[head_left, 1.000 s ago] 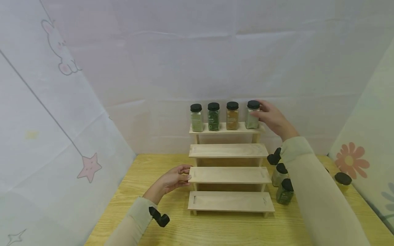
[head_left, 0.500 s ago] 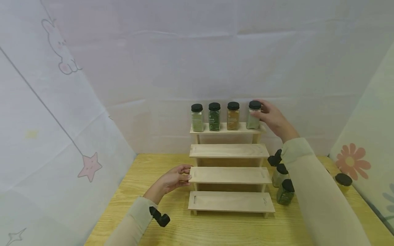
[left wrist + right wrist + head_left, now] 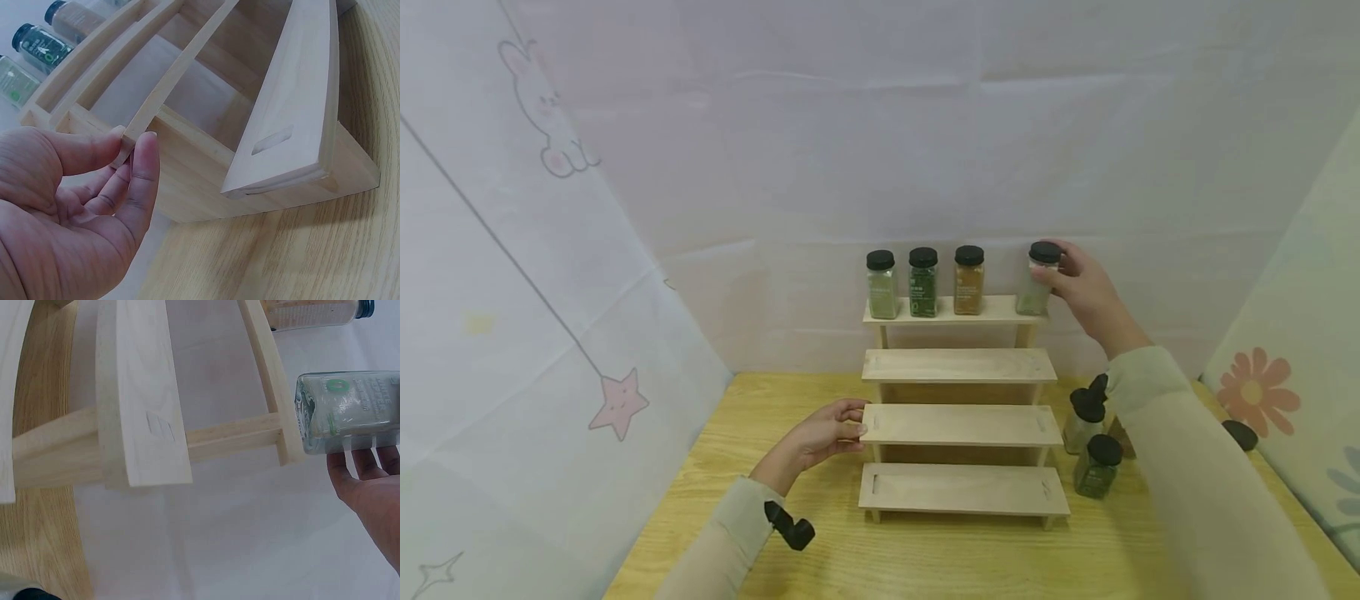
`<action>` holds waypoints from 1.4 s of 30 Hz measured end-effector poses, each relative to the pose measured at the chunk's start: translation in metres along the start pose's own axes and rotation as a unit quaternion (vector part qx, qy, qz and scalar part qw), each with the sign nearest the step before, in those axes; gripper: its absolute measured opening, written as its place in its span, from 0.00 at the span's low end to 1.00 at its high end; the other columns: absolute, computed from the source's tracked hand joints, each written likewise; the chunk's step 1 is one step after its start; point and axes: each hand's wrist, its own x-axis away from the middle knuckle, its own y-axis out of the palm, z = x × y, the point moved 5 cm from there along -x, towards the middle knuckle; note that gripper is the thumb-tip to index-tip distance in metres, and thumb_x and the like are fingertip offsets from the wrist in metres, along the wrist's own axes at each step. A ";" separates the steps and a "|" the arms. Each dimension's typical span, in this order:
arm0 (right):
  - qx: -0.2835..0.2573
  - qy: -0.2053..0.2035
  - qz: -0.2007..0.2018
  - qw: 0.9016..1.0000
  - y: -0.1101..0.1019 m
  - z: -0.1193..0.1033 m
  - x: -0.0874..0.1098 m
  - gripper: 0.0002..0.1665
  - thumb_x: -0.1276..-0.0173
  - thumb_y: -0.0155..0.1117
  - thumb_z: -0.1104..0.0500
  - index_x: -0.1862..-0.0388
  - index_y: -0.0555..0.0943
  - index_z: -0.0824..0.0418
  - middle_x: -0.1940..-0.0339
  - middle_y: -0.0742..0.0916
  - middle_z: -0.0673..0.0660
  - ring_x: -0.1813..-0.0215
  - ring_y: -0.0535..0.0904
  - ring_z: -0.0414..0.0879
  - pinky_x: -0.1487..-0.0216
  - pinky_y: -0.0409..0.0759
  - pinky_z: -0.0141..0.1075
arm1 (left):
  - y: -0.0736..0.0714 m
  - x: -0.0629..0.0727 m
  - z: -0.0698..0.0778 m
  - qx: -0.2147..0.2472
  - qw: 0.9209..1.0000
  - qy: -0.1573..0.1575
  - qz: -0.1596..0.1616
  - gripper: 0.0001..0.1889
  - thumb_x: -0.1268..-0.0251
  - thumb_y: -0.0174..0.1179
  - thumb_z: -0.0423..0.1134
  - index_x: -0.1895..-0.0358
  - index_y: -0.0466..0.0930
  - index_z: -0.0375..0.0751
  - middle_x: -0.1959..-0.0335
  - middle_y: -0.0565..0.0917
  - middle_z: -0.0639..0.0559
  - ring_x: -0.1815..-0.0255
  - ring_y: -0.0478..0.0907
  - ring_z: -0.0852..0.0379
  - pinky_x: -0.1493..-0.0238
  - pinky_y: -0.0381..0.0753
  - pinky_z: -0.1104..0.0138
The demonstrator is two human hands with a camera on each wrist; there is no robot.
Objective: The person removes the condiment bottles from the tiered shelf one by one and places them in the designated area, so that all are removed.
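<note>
A stepped wooden rack (image 3: 958,364) stands on the table. My left hand (image 3: 822,435) pinches the left end of its second board from the bottom between thumb and fingers, as the left wrist view shows closely. My right hand (image 3: 1090,296) grips a glass spice jar (image 3: 1032,292) with a black lid, upright at the right end of the top board. In the right wrist view the jar's base (image 3: 305,412) is at the board's edge; contact is hard to tell. Left of it on that board stand a pale green jar (image 3: 882,293), a dark green jar (image 3: 922,287) and an orange-brown jar (image 3: 968,287).
Right of the rack, on the wooden table (image 3: 790,558), stand a pale jar (image 3: 1078,435) and a dark green jar (image 3: 1096,475). Another black lid (image 3: 1242,434) shows beyond my right sleeve, which hides part of that area. A white cloth backdrop (image 3: 790,167) hangs close behind.
My right hand has shifted the jar rightward along the top board, widening the gap to the orange-brown jar. My left hand keeps its hold on the rack.
</note>
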 end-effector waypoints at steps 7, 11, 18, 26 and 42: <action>0.000 -0.006 0.010 1.000 -0.008 -0.007 0.015 0.40 0.29 0.67 0.47 0.22 0.64 0.47 0.25 0.71 0.56 0.30 0.69 0.44 0.30 0.70 0.47 | 0.000 0.000 0.000 0.002 1.000 0.001 -0.005 0.33 0.26 0.58 0.29 0.22 0.57 0.34 0.40 0.70 0.39 0.61 0.75 0.55 0.49 0.86 0.60; 0.002 -0.018 0.017 1.000 -0.011 -0.012 0.026 0.38 0.28 0.67 0.49 0.22 0.65 0.47 0.26 0.72 0.54 0.32 0.71 0.41 0.37 0.75 0.33 | 0.000 0.000 0.000 0.001 1.000 0.000 -0.005 0.34 0.26 0.59 0.30 0.22 0.56 0.34 0.38 0.68 0.38 0.61 0.74 0.55 0.47 0.85 0.59; 0.052 -0.031 0.007 0.998 -0.011 -0.018 0.047 0.38 0.27 0.66 0.48 0.22 0.65 0.48 0.27 0.73 0.54 0.32 0.72 0.41 0.41 0.74 0.27 | 0.000 0.003 0.000 0.002 1.000 0.000 0.002 0.33 0.26 0.58 0.29 0.22 0.56 0.34 0.41 0.68 0.39 0.62 0.73 0.55 0.47 0.85 0.60; 0.053 -0.055 0.003 0.997 -0.009 -0.023 0.072 0.35 0.25 0.65 0.54 0.22 0.66 0.54 0.34 0.78 0.48 0.39 0.76 0.36 0.46 0.76 0.23 | 0.000 0.000 0.000 0.006 1.000 0.001 -0.003 0.33 0.26 0.59 0.30 0.22 0.57 0.35 0.44 0.68 0.42 0.63 0.72 0.56 0.42 0.83 0.54; 0.051 -0.061 0.004 0.997 -0.017 -0.015 0.110 0.34 0.24 0.62 0.60 0.22 0.65 0.51 0.31 0.74 0.48 0.37 0.74 0.30 0.44 0.75 0.19 | 0.000 0.000 -0.002 0.004 1.000 0.004 -0.005 0.33 0.26 0.59 0.30 0.22 0.56 0.34 0.43 0.69 0.41 0.63 0.74 0.56 0.42 0.83 0.54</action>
